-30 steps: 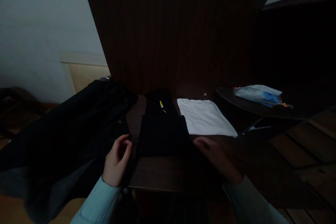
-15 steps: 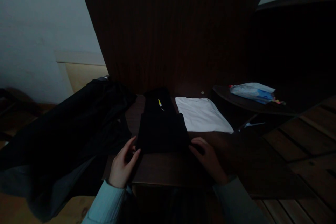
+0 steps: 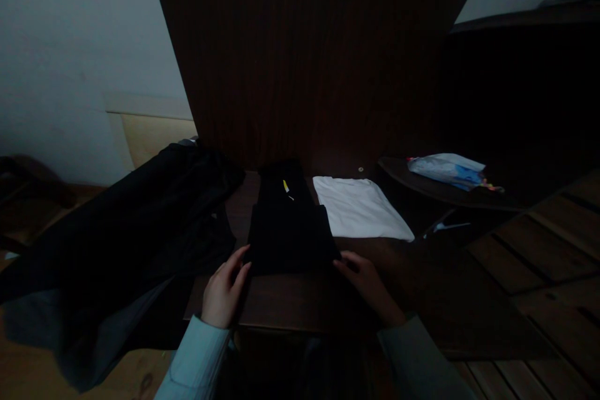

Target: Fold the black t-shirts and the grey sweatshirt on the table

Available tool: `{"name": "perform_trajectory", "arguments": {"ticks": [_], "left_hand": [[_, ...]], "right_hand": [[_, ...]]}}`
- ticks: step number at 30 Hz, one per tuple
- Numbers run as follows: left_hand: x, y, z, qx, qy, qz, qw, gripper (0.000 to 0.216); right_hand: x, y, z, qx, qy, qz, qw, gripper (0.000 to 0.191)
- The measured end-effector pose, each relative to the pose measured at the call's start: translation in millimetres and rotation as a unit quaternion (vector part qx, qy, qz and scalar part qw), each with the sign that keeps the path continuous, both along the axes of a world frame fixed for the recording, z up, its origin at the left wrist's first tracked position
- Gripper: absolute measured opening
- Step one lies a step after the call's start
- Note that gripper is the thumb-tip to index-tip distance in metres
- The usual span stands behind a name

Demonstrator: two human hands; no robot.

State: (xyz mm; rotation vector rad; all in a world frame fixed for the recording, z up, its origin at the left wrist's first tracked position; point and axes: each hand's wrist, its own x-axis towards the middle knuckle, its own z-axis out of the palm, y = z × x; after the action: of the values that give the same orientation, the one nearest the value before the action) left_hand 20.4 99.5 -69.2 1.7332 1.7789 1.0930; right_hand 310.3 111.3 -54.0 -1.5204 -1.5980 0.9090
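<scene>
Dark wooden panel (image 3: 304, 62) stands upright behind the work, meeting the bench top (image 3: 290, 306) at its far edge. Large heap of dark clothing (image 3: 140, 219) at the left, draped over the bench and down its near side.

Black garment (image 3: 290, 240) lies flat on the bench in front of the person, between the heap and a folded white cloth (image 3: 360, 206), which lies flat just beside it on the right. Overall, the garment's long axis runs away from the body toward the panel; its narrower part points to the far side. The near part is a wider folded panel, longer from side to side than front to back. Which end is the top – cannot tell.

Packet (image 3: 447, 170) rests on the side shelf, well apart.

Changed over the last second: left hand (image 3: 225, 287) and right hand (image 3: 368, 281) have come in from beside the garment to its near corners. The folded panel is now framed from both sides, its outline much the same. Fingers part-bent on both; a small gap between thumb and forefinger on the left, a narrower one on the right. Cloth pinched or merely touched – too dark to tell.

Smallest: yellow-and-white tag (image 3: 285, 186), on the narrower far part.
</scene>
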Motion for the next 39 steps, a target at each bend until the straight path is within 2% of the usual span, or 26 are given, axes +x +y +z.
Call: {"name": "perform_trajectory", "arguments": {"ticks": [5, 16, 30, 35, 39], "left_hand": [[1.0, -2.4, 1.5, 0.023, 0.01, -0.008, 1.0, 0.035], [-4.5, -4.0, 2.1, 0.067, 0.041, -0.055, 0.995, 0.026], [-2.0, -8.0, 1.4, 0.05, 0.094, -0.039, 0.994, 0.028], [-2.0, -7.6, 3.1, 0.04, 0.11, -0.052, 0.992, 0.027], [-3.0, -6.6, 7.5, 0.034, 0.116, -0.066, 0.99, 0.026]], "right_hand": [[-0.3, 1.1, -1.8, 0.016, -0.038, -0.008, 0.999, 0.033], [-4.3, -0.9, -1.3, 0.018, -0.048, -0.024, 0.998, 0.033], [-0.1, 1.5, -11.9, 0.065, -0.065, -0.014, 0.996, 0.024], [-3.9, 0.7, -7.4, 0.073, -0.098, -0.011, 0.992, 0.021], [-7.3, -0.9, -0.9, 0.046, -0.112, -0.008, 0.993, 0.016]]}}
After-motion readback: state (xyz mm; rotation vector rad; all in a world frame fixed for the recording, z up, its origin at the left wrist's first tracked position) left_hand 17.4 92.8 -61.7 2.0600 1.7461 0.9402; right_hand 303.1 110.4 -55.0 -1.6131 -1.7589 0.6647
